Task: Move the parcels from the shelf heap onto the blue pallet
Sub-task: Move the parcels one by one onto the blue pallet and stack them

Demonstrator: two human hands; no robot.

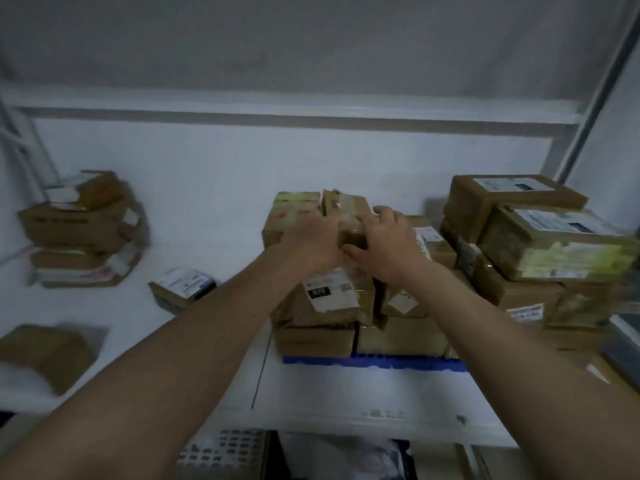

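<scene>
While my left hand point(313, 242) and right hand point(388, 240) grip small parcel point(348, 216) atop pallet stack point(322, 306), I steady it so nothing topples off blue pallet point(374, 362).

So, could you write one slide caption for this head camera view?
Both hands, left and right, set a taped parcel atop the stack on the blue pallet.
</scene>
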